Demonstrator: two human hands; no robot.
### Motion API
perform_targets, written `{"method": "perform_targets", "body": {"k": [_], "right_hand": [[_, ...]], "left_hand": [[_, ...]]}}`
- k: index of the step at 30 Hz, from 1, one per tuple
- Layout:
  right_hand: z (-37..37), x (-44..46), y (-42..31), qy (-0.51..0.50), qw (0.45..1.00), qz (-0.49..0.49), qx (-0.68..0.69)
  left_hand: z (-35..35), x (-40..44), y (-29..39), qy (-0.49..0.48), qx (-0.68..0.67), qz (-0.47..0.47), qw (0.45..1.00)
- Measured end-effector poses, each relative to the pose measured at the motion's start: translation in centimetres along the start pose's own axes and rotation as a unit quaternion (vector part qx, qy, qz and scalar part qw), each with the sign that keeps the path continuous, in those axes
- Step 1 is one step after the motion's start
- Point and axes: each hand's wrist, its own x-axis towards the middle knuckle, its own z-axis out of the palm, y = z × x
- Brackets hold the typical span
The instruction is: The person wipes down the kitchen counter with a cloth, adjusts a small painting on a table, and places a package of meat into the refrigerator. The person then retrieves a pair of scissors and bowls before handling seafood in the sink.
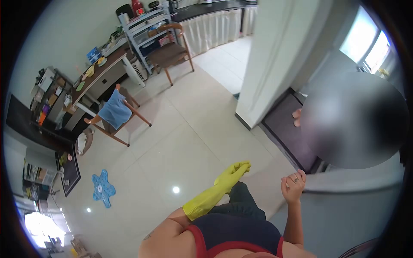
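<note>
My left hand (234,170) wears a long yellow rubber glove (202,201) that reaches up the forearm. Its fingers are pressed together in front of my body, over the tiled floor, and nothing shows in them. Bare, with a ring on one finger, my right hand (294,185) is raised at my right side. Its fingers are curled in, and I see no object in it. The grey mat (287,124) in the doorway lies just beyond the right hand. Dark trousers (245,202) show below the gloved hand.
A white wall end (269,60) stands ahead, beside the doorway. A large blurred round patch hides much of the right side. On the left are a chair with a blue cloth (115,111), a desk (103,73) and a blue star-shaped mat (103,188). Another chair (168,53) stands farther back.
</note>
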Motion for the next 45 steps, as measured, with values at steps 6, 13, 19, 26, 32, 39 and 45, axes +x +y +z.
{"method": "perform_targets", "body": {"k": [6,13,19,26,32,39,45], "right_hand": [[10.0,16.3,9.3,-0.028,0.998,-0.052,0.019],[23.4,41.5,10.4,-0.006,0.975,-0.151,0.164],[36.2,59.2,6.3,0.010,0.944,-0.218,0.249],[46.5,73.7,12.0,0.031,0.978,-0.016,0.207],[51.6,80.7,22.3,0.051,0.981,0.153,0.110],[62.3,90.7,36.9,0.020,0.978,0.198,0.065],[67.4,109.1,44.1,0.029,0.986,0.094,0.133]], "left_hand": [[-6.6,11.0,9.0,0.106,0.015,0.003,0.994],[-14.6,20.8,22.3,0.214,0.008,0.098,0.972],[-24.3,32.9,33.2,0.328,-0.066,0.099,0.937],[-32.7,53.1,51.3,0.217,0.025,0.118,0.969],[-32.8,72.2,61.6,0.020,0.091,0.077,0.993],[-32.8,90.9,68.9,0.036,0.049,0.042,0.997],[-35.9,104.7,77.2,0.101,0.038,0.026,0.994]]}}
